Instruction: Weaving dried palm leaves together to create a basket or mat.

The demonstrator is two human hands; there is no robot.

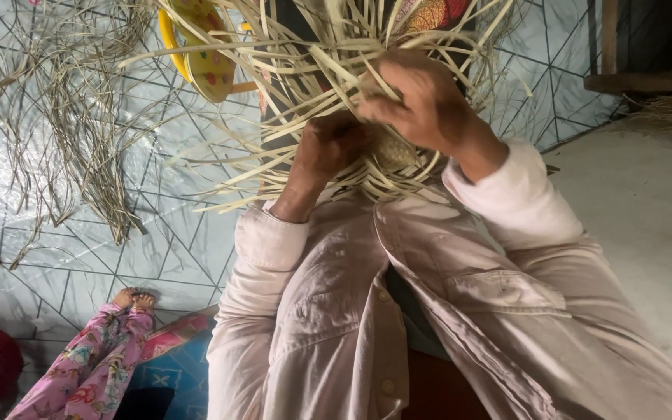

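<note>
A half-woven bundle of pale straw strips [328, 85] is gripped at the centre by the left hand [328, 152] and right hand [421, 101], fingers closed. Loose straw [71, 117] is scattered far left on the tiled floor [103, 264]; a yellow plastic stool [204, 54] is partly hidden behind.

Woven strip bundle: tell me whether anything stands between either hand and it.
Nothing visible does. The left hand and the right hand are both already on the woven strip bundle, fingers buried among its loose pale strips, with no gap showing.
</note>
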